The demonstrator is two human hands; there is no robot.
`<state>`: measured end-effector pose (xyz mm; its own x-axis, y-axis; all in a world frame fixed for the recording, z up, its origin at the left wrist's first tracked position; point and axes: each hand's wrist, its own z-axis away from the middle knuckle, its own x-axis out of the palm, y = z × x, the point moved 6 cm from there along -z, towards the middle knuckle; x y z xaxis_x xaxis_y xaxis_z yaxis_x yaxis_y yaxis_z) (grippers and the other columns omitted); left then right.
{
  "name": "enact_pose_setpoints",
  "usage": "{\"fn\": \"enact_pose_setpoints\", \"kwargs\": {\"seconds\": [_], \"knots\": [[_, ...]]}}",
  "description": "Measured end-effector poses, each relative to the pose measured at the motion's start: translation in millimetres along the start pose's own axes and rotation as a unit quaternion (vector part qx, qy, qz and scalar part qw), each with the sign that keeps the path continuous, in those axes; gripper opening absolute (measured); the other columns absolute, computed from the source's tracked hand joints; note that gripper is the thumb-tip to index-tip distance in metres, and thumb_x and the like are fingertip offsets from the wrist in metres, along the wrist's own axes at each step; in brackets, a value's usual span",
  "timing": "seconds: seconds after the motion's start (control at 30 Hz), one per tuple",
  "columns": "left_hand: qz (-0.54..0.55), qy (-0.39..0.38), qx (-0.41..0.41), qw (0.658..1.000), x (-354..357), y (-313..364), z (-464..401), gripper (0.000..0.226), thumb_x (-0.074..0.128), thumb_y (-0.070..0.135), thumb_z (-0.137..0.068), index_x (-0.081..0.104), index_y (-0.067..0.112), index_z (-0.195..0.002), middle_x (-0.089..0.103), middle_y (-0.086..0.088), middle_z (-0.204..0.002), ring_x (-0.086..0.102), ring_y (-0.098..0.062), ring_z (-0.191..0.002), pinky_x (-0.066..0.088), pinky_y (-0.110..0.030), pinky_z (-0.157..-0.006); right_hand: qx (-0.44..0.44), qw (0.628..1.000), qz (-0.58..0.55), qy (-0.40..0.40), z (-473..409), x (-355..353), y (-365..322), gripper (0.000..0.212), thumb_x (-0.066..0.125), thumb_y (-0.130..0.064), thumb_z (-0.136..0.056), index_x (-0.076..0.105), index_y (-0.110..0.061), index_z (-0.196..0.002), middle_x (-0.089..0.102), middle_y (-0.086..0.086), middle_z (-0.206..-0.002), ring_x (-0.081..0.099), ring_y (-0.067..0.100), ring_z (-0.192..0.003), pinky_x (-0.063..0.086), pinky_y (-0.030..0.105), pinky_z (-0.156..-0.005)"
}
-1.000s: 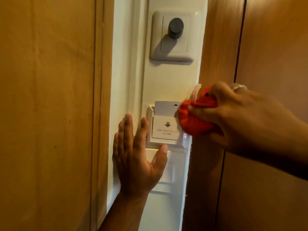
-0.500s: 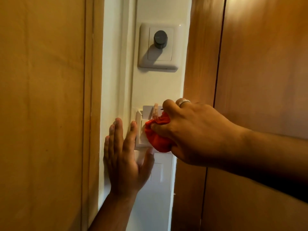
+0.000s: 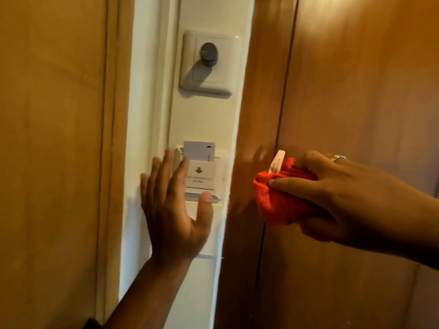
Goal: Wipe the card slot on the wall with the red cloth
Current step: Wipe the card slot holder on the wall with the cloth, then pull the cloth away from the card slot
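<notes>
Half a second back the right hand (image 3: 337, 198) was pressing the bunched red cloth (image 3: 282, 200) onto the white plastic card slot (image 3: 202, 176); it now hangs clear at about three o'clock of the slot, over the brown wooden door panel (image 3: 356, 91). Its fingers are curled tight around the cloth, a pale tag poking up at twelve o'clock of the wad. The left hand (image 3: 175, 210) lies open and flat on the white wall (image 3: 206, 119), thumb touching the slot's lower edge, gripping nothing. A white key card (image 3: 198, 150) stands in the slot; a grey round dimmer knob (image 3: 208, 54) sits at twelve o'clock. This looks like a pause between wiping passes; next, I judge, the cloth must return leftward onto the slot.
</notes>
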<state>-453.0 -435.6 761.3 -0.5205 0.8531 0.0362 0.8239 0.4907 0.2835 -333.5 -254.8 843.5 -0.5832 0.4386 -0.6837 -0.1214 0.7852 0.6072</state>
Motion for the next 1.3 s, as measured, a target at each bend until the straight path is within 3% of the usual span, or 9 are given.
{"fn": "enact_pose_setpoints", "kwargs": {"seconds": [0.07, 0.13, 0.27, 0.4, 0.53, 0.67, 0.9, 1.07, 1.3], "knots": [[0.069, -0.054, 0.058, 0.994, 7.6, 52.6, -4.2, 0.068, 0.037, 0.06, -0.093, 0.044, 0.015, -0.145, 0.048, -0.006, -0.151, 0.042, -0.018, -0.141, 0.041, -0.038, -0.112, 0.01, 1.0, -0.022, -0.016, 17.4, 0.4, 13.4, 0.067, 0.049, -0.058, -0.07, 0.032, -0.045, -0.133, 0.045, 0.0, -0.111, 0.049, 0.017, -0.082, 0.048, 0.029, -0.058], [0.138, -0.207, -0.001, 0.969, 29.9, 94.0, -8.1, 0.071, 0.042, 0.072, -0.086, 0.04, 0.033, -0.145, 0.055, 0.01, -0.144, 0.053, -0.003, -0.127, 0.049, -0.022, -0.098, 0.016, 0.997, -0.067, -0.023, 35.7, -2.9, 26.1, 0.067, 0.053, -0.059, -0.069, 0.031, -0.048, -0.131, 0.044, -0.007, -0.112, 0.047, 0.011, -0.085, 0.047, 0.026, -0.063], [0.298, -0.419, -0.123, 0.849, 82.3, 154.2, 2.4, 0.03, 0.069, 0.041, -0.087, 0.069, 0.019, -0.109, 0.075, -0.005, -0.097, 0.071, -0.015, -0.085, 0.059, -0.046, -0.072, 0.039, 0.983, -0.18, 0.005, 82.2, -12.1, 51.7, 0.062, 0.068, -0.053, -0.06, 0.035, -0.048, -0.113, 0.038, -0.027, -0.102, 0.045, -0.005, -0.091, 0.039, 0.01, -0.063], [0.346, -0.428, -0.127, 0.825, 116.9, 200.7, 11.6, 0.021, 0.069, 0.019, -0.091, 0.069, -0.002, -0.095, 0.069, -0.033, -0.093, 0.059, -0.023, -0.074, 0.051, -0.053, -0.069, 0.141, 0.933, -0.326, 0.051, 135.7, -3.1, 89.0, 0.072, 0.072, -0.067, -0.053, 0.032, -0.046, -0.108, 0.048, -0.024, -0.108, 0.051, -0.008, -0.096, 0.046, 0.011, -0.069], [0.356, -0.454, -0.101, 0.811, 163.1, 271.2, 40.0, 0.018, 0.072, 0.016, -0.087, 0.07, -0.002, -0.088, 0.069, -0.023, -0.08, 0.055, -0.019, -0.072, 0.047, -0.046, -0.065, 0.302, 0.84, -0.45, 0.021, 221.8, 35.1, 140.4, 0.093, 0.067, -0.07, -0.056, 0.031, -0.031, -0.132, 0.056, -0.019, -0.107, 0.058, -0.007, -0.092, 0.052, 0.02, -0.071], [0.325, -0.518, -0.036, 0.791, 209.6, 337.2, 83.1, 0.014, 0.078, 0.02, -0.082, 0.074, 0.008, -0.085, 0.073, -0.01, -0.079, 0.06, -0.016, -0.071, 0.051, -0.046, -0.07, 0.36, 0.799, -0.479, -0.035, 307.4, 70.7, 176.0, 0.037, 0.073, -0.047, -0.068, 0.067, -0.014, -0.084, 0.071, 0.007, -0.077, 0.065, 0.01, -0.067, 0.054, 0.041, -0.065], [0.324, -0.606, -0.051, 0.725, 290.2, 442.2, 201.8, 0.017, 0.079, 0.021, -0.08, 0.07, 0.007, -0.075, 0.054, 0.008, -0.059, 0.044, -0.004, -0.054, 0.031, -0.022, -0.05, 0.466, 0.757, -0.445, -0.111, 459.2, 126.3, 207.9, 0.023, 0.073, -0.038, -0.073, 0.067, -0.016, -0.073, 0.069, -0.002, -0.066, 0.062, 0.006, -0.058, 0.05, 0.027, -0.054], [0.314, -0.684, -0.151, 0.641, 331.2, 475.6, 353.7, 0.016, 0.081, 0.017, -0.078, 0.071, 0.005, -0.078, 0.059, 0.002, -0.062, 0.046, -0.006, -0.055, 0.033, -0.025, -0.051, 0.537, 0.666, -0.478, -0.198, 578.9, 213.1, 174.5, 0.017, 0.071, -0.03, -0.077, 0.063, -0.016, -0.073, 0.065, -0.003, -0.065, 0.059, 0.003, -0.053, 0.047, 0.021, -0.05], [0.211, -0.793, -0.289, 0.493, 294.5, 446.1, 646.1, 0.018, 0.081, 0.033, -0.078, 0.073, 0.018, -0.083, 0.066, 0.01, -0.067, 0.057, -0.002, -0.06, 0.042, -0.022, -0.054, 0.641, 0.486, -0.49, -0.335, 749.3, 365.7, 4.2, 0.028, 0.074, -0.029, -0.073, 0.066, -0.008, -0.089, 0.066, 0.012, -0.087, 0.061, 0.025, -0.077, 0.048, 0.032, -0.064]]}}
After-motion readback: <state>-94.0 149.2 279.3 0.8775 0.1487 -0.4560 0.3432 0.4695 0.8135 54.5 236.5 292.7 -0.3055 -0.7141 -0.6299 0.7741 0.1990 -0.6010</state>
